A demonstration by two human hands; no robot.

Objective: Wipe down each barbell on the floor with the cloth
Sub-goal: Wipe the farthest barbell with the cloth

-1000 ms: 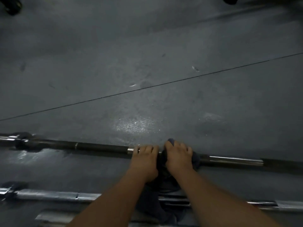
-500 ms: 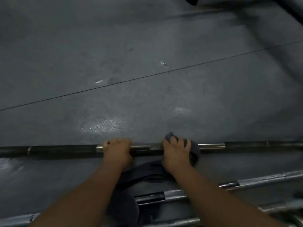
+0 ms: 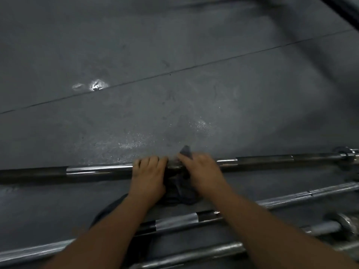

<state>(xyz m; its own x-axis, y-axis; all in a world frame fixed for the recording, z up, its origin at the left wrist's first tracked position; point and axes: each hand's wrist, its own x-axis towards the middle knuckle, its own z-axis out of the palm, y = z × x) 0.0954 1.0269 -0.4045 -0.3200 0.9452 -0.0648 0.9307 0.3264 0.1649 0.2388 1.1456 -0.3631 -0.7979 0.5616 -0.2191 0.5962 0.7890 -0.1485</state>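
The far bar (image 3: 97,169) lies on the floor (image 3: 174,55), running 9 to 3 o'clock. The left hand (image 3: 148,177) grips it bare, fingers curled over the top. The right hand (image 3: 202,172), just beside at 3 o'clock, is blurred; its fingers curl over the cloth (image 3: 181,189), clamping it on the bar. The cloth's tail trails toward 6 o'clock. Nearer, at 6 o'clock, lie further bars (image 3: 176,220).

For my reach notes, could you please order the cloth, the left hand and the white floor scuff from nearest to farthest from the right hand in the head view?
1. Cloth: under the right hand, on the barbell.
2. Left hand: just to its left.
3. White scuff: far upper left, on the floor.
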